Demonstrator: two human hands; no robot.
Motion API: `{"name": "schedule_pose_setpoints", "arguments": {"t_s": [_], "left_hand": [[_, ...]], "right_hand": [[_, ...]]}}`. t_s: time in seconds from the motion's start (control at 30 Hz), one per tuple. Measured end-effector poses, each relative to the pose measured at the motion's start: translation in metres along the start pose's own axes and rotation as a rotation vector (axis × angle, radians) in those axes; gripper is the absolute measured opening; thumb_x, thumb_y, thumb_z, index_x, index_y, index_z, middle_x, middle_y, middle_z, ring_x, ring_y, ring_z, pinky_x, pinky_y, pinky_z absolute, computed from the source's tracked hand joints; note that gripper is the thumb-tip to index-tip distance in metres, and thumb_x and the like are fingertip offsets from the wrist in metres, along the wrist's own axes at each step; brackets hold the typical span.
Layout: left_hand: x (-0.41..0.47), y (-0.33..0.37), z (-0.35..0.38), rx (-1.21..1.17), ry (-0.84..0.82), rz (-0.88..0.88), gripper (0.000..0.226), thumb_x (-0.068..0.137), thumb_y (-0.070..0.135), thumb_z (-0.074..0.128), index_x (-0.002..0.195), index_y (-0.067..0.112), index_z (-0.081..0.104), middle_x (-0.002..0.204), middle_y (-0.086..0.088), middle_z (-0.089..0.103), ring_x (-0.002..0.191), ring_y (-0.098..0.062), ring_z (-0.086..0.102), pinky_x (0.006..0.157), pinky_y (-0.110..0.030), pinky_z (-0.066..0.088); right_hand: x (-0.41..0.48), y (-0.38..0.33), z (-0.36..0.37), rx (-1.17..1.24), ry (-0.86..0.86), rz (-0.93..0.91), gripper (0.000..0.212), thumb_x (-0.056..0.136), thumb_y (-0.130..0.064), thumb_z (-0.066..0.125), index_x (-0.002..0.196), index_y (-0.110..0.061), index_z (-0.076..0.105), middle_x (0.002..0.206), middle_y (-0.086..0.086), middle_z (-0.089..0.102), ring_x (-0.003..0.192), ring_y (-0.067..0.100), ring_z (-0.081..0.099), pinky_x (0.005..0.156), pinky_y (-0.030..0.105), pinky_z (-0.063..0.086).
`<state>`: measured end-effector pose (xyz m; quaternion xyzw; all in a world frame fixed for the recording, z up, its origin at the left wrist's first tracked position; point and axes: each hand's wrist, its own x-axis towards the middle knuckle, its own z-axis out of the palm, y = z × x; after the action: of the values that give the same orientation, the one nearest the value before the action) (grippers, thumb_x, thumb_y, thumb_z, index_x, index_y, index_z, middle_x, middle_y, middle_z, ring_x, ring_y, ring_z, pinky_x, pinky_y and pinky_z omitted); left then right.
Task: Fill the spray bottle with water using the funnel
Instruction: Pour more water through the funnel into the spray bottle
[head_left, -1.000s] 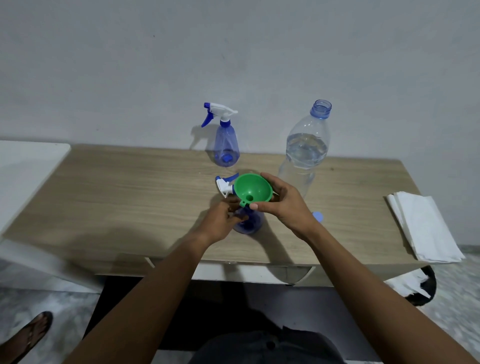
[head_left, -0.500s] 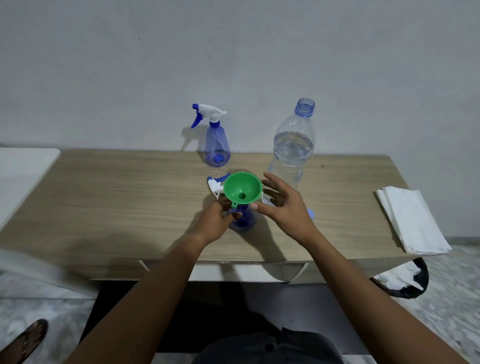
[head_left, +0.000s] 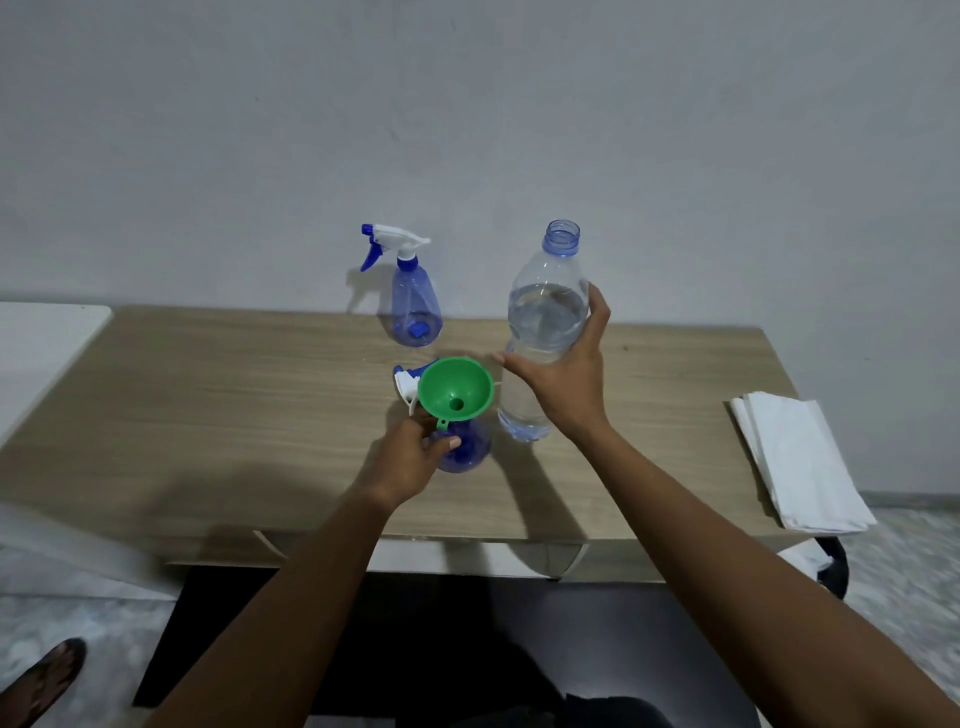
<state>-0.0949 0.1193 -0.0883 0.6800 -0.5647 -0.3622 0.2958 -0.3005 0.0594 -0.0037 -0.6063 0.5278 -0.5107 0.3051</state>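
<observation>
A green funnel (head_left: 454, 392) sits in the neck of a small blue spray bottle (head_left: 467, 452) standing near the table's front middle. My left hand (head_left: 410, 457) grips that bottle just below the funnel. Its white and blue spray head (head_left: 404, 384) lies on the table behind the funnel, partly hidden. To the right stands an uncapped clear water bottle (head_left: 545, 312), over half full. My right hand (head_left: 566, 384) is wrapped on its front, with fingers round the right side and the thumb across the left.
A second blue spray bottle (head_left: 413, 306) with its head on stands at the back by the wall. Folded white napkins (head_left: 800, 462) lie at the wooden table's (head_left: 234, 405) right end. A white surface (head_left: 41, 343) adjoins on the left.
My right hand has left the funnel's rim and moved up and right onto the water bottle. My left hand has stayed on the spray bottle with the funnel in it.
</observation>
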Motion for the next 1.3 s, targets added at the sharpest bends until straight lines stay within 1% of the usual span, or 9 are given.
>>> {"name": "schedule_pose_setpoints", "arguments": {"t_s": [0.1,0.33,0.53,0.63,0.77,0.9,1.0,1.1,1.3], "left_hand": [[-0.001,0.0,0.002,0.014,-0.001,-0.028,0.026,0.09,0.021,0.073,0.115,0.018,0.068,0.095,-0.001,0.073,0.089,-0.016,0.069,0.082,-0.03,0.051],[0.003,-0.011,0.004,0.026,0.018,-0.073,0.039,0.078,0.047,0.073,0.112,0.033,0.06,0.096,0.008,0.073,0.093,-0.015,0.071,0.086,-0.037,0.057],[0.004,0.0,0.005,0.043,0.013,-0.024,0.029,0.085,0.036,0.074,0.112,0.032,0.064,0.095,0.008,0.071,0.094,-0.018,0.07,0.09,-0.043,0.057],[0.003,0.007,0.009,0.023,0.024,0.02,0.028,0.087,0.029,0.075,0.106,0.041,0.059,0.093,0.014,0.067,0.094,-0.017,0.069,0.09,-0.044,0.057],[0.003,0.013,0.015,0.03,0.012,0.053,0.032,0.088,0.026,0.075,0.092,0.052,0.057,0.092,0.026,0.063,0.094,-0.015,0.069,0.091,-0.046,0.056],[0.005,0.013,0.025,-0.001,-0.006,0.067,0.034,0.085,0.033,0.074,0.096,0.06,0.057,0.096,0.022,0.069,0.098,-0.012,0.07,0.09,-0.048,0.057],[0.006,0.013,0.029,-0.04,-0.005,0.064,0.029,0.082,0.036,0.073,0.104,0.051,0.061,0.103,0.013,0.072,0.098,-0.014,0.071,0.091,-0.05,0.057],[0.004,0.019,0.029,-0.058,-0.007,0.044,0.028,0.088,0.017,0.074,0.109,0.033,0.064,0.101,0.002,0.071,0.1,-0.02,0.069,0.095,-0.052,0.054],[0.008,0.011,0.03,-0.06,-0.034,-0.011,0.025,0.084,0.028,0.075,0.098,0.045,0.062,0.098,0.007,0.072,0.101,-0.019,0.069,0.096,-0.051,0.054]], "right_hand": [[0.004,0.0,0.007,0.03,0.053,0.03,0.106,0.064,-0.025,0.096,0.145,-0.031,0.028,0.133,-0.015,0.051,0.101,-0.024,0.052,0.086,0.019,0.052],[0.004,-0.01,0.0,0.07,0.108,0.025,0.087,0.067,-0.015,0.09,0.138,-0.025,0.04,0.113,-0.052,0.046,0.1,-0.022,0.054,0.078,0.011,0.05],[0.002,-0.029,-0.039,0.068,0.096,-0.147,0.078,0.068,-0.012,0.09,0.132,-0.013,0.045,0.118,-0.037,0.051,0.107,-0.011,0.057,0.085,0.013,0.051],[0.004,-0.036,-0.063,0.05,-0.007,-0.167,0.075,0.068,-0.01,0.091,0.129,-0.016,0.047,0.113,-0.039,0.052,0.106,-0.006,0.06,0.086,0.02,0.055],[0.003,-0.036,-0.09,0.016,-0.16,-0.167,0.074,0.068,-0.007,0.091,0.127,-0.022,0.049,0.113,-0.02,0.062,0.099,-0.002,0.066,0.08,0.017,0.055],[-0.002,-0.028,-0.108,-0.048,-0.267,-0.156,0.073,0.067,-0.012,0.091,0.127,-0.021,0.05,0.112,-0.014,0.064,0.101,0.005,0.068,0.078,0.024,0.059],[-0.005,-0.023,-0.115,-0.067,-0.297,-0.145,0.071,0.068,-0.006,0.091,0.124,-0.021,0.051,0.109,-0.014,0.065,0.096,0.003,0.068,0.075,0.018,0.055],[-0.006,-0.022,-0.119,-0.07,-0.31,-0.123,0.069,0.068,-0.007,0.091,0.122,-0.025,0.052,0.109,-0.015,0.065,0.095,0.003,0.068,0.076,0.019,0.056],[-0.001,-0.019,-0.123,-0.118,-0.406,-0.067,0.07,0.062,-0.016,0.091,0.12,-0.029,0.053,0.111,-0.008,0.068,0.093,0.012,0.072,0.078,0.034,0.061]]}}
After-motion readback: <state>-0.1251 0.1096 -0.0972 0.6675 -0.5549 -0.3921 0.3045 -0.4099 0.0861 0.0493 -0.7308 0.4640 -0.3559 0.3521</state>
